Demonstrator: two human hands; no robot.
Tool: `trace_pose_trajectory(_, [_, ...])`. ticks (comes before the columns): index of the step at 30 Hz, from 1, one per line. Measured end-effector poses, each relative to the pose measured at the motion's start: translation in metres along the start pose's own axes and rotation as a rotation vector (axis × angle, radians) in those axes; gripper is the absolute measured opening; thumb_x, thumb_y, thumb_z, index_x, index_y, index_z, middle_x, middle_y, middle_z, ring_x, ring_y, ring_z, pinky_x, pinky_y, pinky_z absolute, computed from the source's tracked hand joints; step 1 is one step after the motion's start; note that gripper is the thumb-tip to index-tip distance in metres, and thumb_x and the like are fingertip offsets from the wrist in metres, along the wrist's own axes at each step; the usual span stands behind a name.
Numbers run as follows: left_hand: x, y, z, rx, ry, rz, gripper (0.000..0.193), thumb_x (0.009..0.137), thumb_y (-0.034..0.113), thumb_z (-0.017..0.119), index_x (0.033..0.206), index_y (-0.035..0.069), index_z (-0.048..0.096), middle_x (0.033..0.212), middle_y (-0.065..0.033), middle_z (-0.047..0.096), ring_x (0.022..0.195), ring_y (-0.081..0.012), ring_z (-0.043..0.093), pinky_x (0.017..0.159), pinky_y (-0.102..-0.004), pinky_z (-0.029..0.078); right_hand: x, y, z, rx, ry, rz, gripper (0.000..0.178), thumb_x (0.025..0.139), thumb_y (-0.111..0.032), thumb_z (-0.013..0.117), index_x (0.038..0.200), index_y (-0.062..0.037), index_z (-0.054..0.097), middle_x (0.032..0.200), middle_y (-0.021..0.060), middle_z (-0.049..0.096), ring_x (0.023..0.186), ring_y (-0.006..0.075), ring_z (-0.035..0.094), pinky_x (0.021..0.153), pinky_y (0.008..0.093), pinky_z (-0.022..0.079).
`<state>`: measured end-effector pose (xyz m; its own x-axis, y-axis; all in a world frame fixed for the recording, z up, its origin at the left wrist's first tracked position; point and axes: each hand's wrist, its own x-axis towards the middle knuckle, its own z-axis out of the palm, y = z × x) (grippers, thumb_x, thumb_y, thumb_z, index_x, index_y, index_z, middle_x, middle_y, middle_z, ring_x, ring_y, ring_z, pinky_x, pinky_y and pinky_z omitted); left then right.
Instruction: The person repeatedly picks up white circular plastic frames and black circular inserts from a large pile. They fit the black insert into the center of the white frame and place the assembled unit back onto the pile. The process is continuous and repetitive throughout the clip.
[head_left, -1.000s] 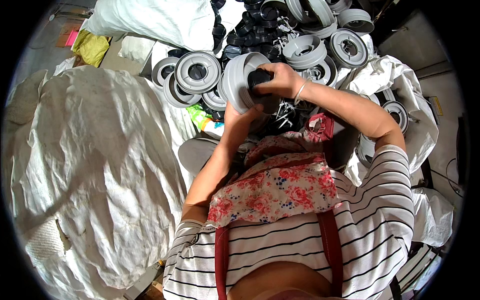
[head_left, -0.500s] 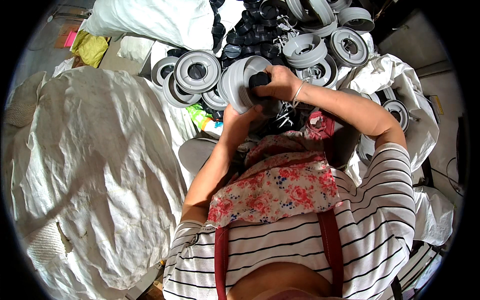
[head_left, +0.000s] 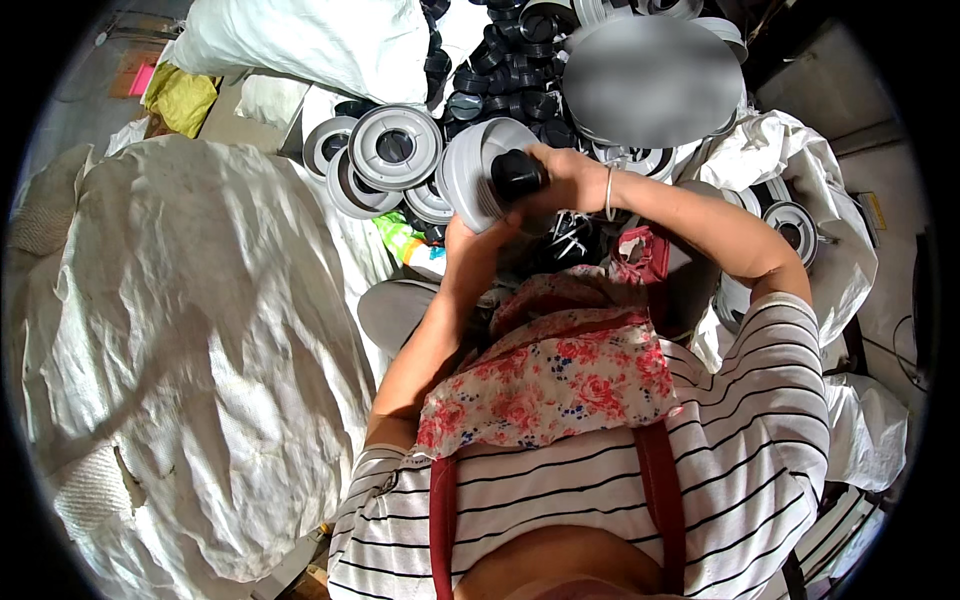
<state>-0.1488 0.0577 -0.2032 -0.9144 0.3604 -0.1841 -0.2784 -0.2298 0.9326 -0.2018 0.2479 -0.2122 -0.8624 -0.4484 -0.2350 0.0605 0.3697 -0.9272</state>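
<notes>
A light grey, ribbed round plastic housing (head_left: 466,178) is tilted in front of me, its hollow side turned to the right. My left hand (head_left: 474,236) is closed on its lower rim, some fingers hidden behind it. A round black plastic cap (head_left: 520,176) sits at the housing's opening. My right hand (head_left: 572,180), with a pale bangle at the wrist, is closed round the cap. Whether the cap is seated in the housing cannot be made out. Just left of the held piece lies a grey flanged ring (head_left: 395,147) with a black centre, on similar rings.
Many black caps (head_left: 507,75) are heaped beyond my hands. A blurred patch hides much at the upper right, with grey parts around it. White plastic ties (head_left: 570,238) lie below my right hand. A big white woven sack (head_left: 190,350) fills the left; another sack (head_left: 310,45) lies behind.
The black cap and my right hand have turned slightly, and the cap shows more fully. The housing has tilted a little. My left hand keeps its hold.
</notes>
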Motion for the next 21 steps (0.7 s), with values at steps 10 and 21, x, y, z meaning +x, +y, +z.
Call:
trace_pose_trajectory(10, [-0.018,0.005,0.001,0.193,0.061,-0.023,0.035,0.076,0.008,0.069,0.107,-0.001,0.056,0.095,-0.0044,0.062,0.085,-0.012,0.058,0.079,-0.0273,0.047,-0.012,-0.015,0.004,-0.146,0.055,0.0,0.059,0.079,-0.058,0.06,0.078,0.0014,0.061,0.061,0.0127,0.061,0.06,0.0193,0.064,0.05,0.0243,0.048])
trace_pose_trajectory(21, [-0.038,0.002,-0.022,0.863,-0.184,0.226,0.061,0.076,0.009,0.07,0.129,-0.004,0.044,0.132,-0.0178,0.048,0.115,-0.0237,0.052,0.097,-0.0329,0.041,0.063,0.022,-0.095,-1.541,0.216,-0.07,0.064,0.077,-0.011,0.059,0.136,-0.0082,0.036,0.131,0.0114,0.049,0.13,0.027,0.037,0.11,0.0498,0.017])
